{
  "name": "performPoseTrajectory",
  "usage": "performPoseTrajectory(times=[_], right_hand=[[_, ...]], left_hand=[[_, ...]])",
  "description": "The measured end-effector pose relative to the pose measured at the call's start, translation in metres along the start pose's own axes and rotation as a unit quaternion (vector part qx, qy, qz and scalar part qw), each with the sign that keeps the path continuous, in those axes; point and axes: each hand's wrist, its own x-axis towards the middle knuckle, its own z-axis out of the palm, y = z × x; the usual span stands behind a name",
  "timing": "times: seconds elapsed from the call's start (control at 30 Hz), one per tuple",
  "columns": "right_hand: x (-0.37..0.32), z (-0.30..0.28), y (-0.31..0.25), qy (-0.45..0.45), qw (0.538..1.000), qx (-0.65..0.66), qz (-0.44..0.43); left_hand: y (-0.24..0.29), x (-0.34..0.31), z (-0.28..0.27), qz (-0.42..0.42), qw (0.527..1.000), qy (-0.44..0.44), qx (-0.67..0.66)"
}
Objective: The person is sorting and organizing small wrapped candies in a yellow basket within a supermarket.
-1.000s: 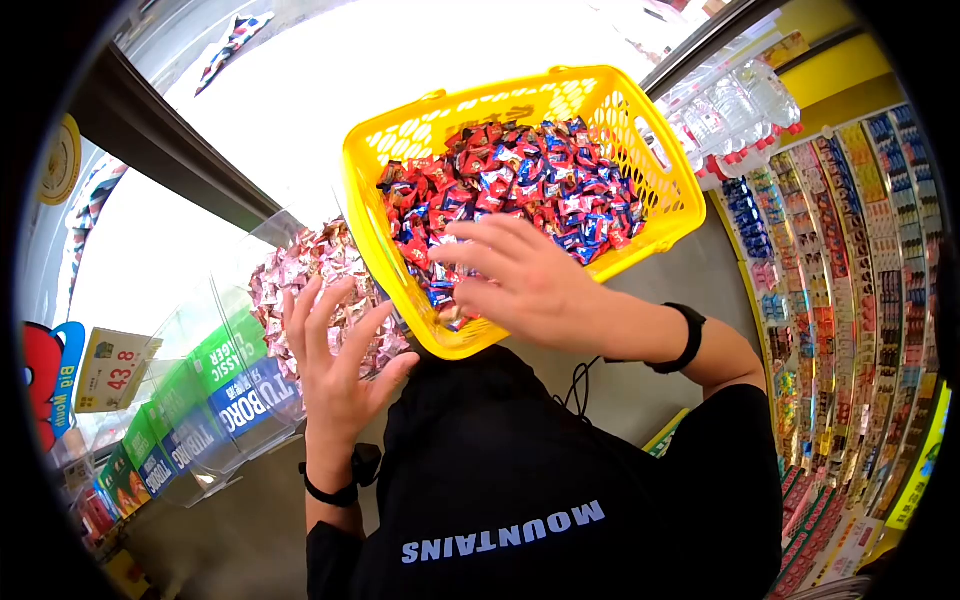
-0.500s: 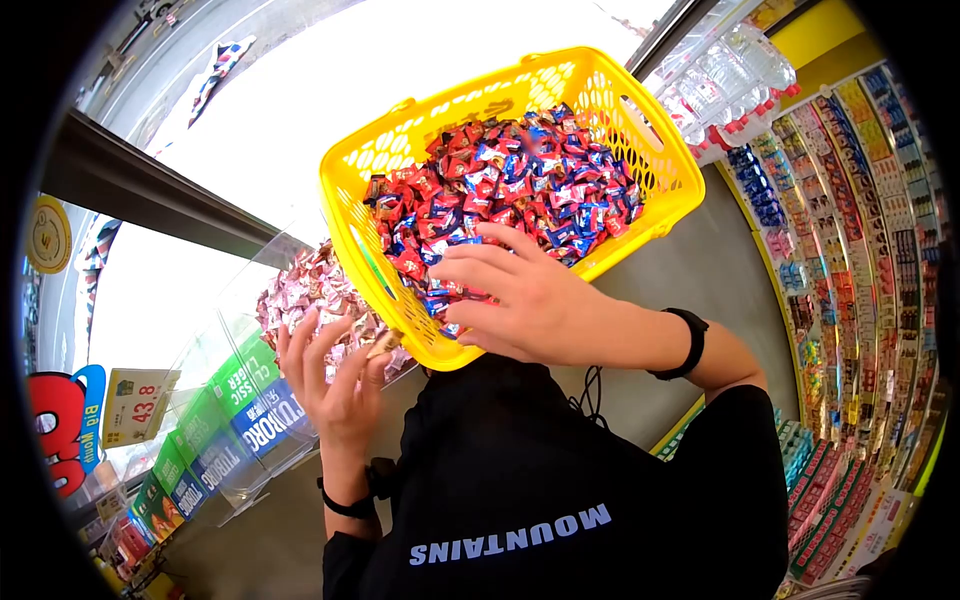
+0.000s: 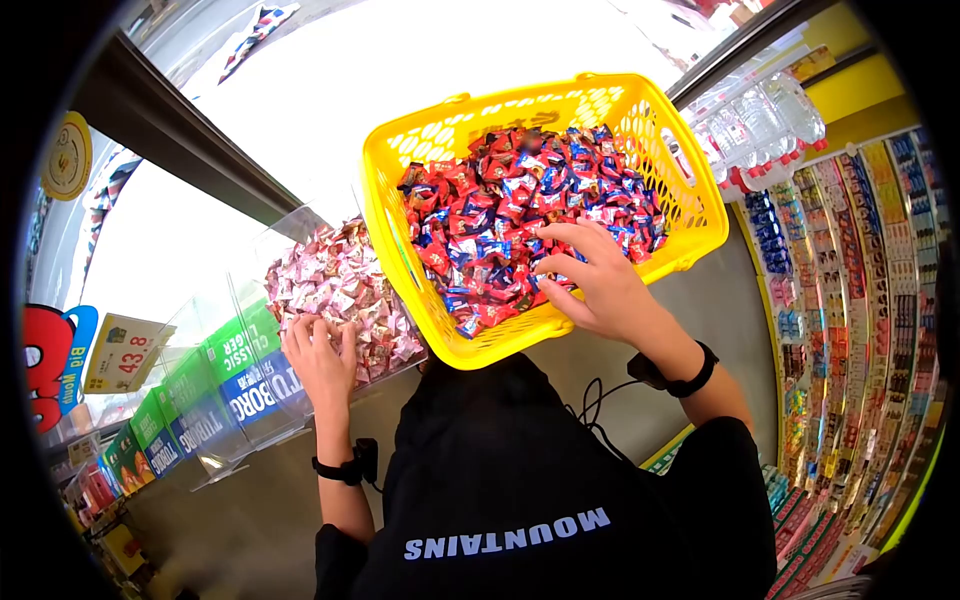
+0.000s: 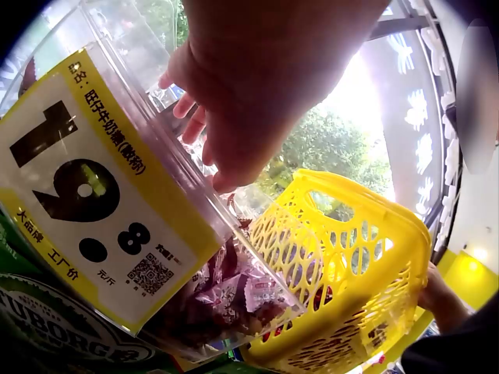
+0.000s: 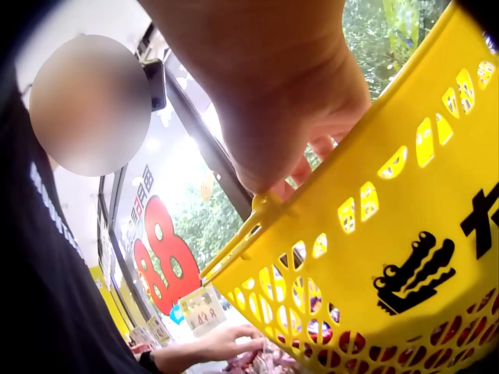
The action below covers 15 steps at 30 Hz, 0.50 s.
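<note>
A yellow basket [image 3: 716, 215] holds many red and blue wrapped candies [image 3: 520, 215]. Over its near side, the right hand [image 3: 608, 285] hovers with spread, slightly bent fingers just above the candies, nothing seen in it. In the right wrist view that hand [image 5: 288, 101] reaches over the rim of the basket [image 5: 421, 195]. To the left, pink wrapped candies [image 3: 335, 280] fill a clear bin [image 3: 240, 290]. The left hand [image 3: 322, 365] lies at their near edge, fingers bent down; its fingertips are partly hidden. The left wrist view shows this hand [image 4: 249, 93] over the bin wall.
Green and blue cartons [image 3: 245, 375] stand beneath the clear bins at left, near a 43.8 price sign [image 3: 125, 355]. Water bottles [image 3: 765, 125] stand behind the basket at right, and packed shelves [image 3: 850, 300] line the right side. A black cable [image 3: 592, 412] hangs near the torso.
The left hand has moved from beside the basket's corner, where it pinched a small wrapped piece, down onto the pink candies. The right hand stays over the basket, its fingers turned more upright.
</note>
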Motion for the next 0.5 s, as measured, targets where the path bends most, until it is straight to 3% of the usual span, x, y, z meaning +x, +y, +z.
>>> performPoseTrajectory(times=[0.07, 0.13, 0.2, 0.33, 0.5], right_hand=[[0.0, -0.001, 0.002, -0.004, 1.0, -0.001, 0.0], [0.003, -0.007, 0.0, -0.021, 1.0, -0.016, -0.008], [0.011, -0.017, 0.004, -0.05, 0.996, -0.051, -0.047], [0.041, -0.047, 0.006, -0.086, 0.987, -0.082, -0.105], [0.093, -0.061, -0.003, -0.165, 0.955, -0.135, -0.208]], left_hand=[[0.005, 0.001, 0.002, 0.005, 0.999, 0.036, 0.013], [0.011, 0.0, 0.012, 0.005, 1.0, 0.018, -0.007], [0.011, -0.006, 0.023, -0.007, 0.999, -0.045, -0.03], [0.014, -0.004, 0.032, -0.005, 0.997, -0.08, 0.001], [0.013, -0.001, 0.035, -0.001, 0.997, -0.072, -0.002]])
